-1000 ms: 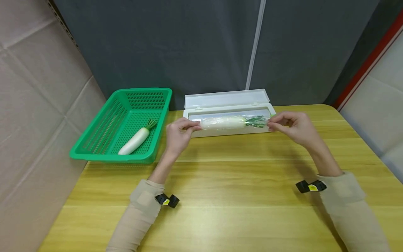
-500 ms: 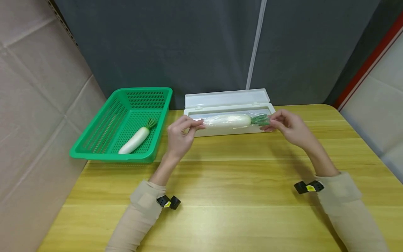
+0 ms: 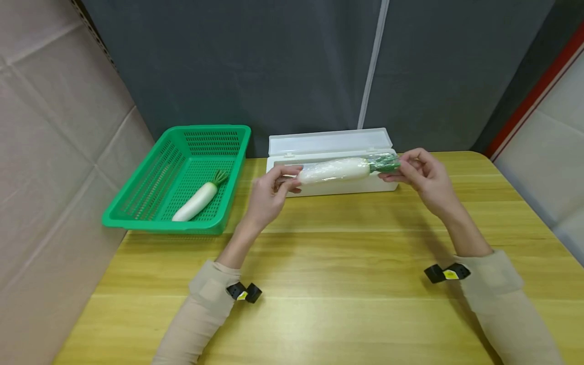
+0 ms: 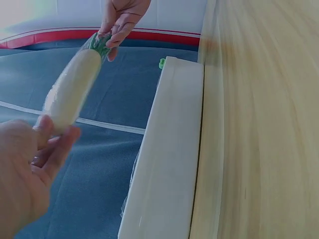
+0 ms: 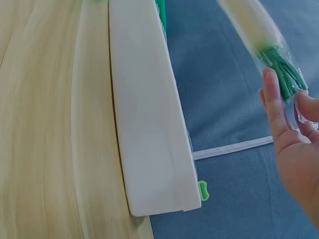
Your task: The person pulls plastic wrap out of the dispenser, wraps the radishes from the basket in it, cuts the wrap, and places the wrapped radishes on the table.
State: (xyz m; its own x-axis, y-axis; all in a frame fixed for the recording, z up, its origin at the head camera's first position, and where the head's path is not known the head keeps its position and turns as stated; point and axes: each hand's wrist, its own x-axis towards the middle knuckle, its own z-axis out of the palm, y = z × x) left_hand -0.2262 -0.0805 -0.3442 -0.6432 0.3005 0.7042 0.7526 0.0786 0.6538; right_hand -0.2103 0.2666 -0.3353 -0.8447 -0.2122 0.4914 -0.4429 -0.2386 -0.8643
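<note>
Clear plastic wrap (image 3: pixel 338 178) is covering a long white radish with green stalks (image 3: pixel 332 170), which two bare hands are holding in the air above a white rectangular plastic box (image 3: pixel 344 187). The hands are staying at opposite ends, well apart: the left hand (image 3: pixel 270 193) is pinching the white root end between thumb and fingers, while the right hand (image 3: pixel 428 181) is pinching the wrapped tips of the stalks. The radish is tilting slightly, its stalk end pointing to the person's right and sitting a little higher.

Behind it, the white hinged lid (image 3: pixel 330 142) of the box is standing open, and a small bright green tab (image 5: pixel 203 190) is jutting from the box's right end. To the left, a green perforated plastic basket (image 3: pixel 159 226) is holding a second white radish with green stalks (image 3: pixel 196 202), lying diagonally. A yellowish wood-grain table (image 3: pixel 342 274) is supporting both containers.
</note>
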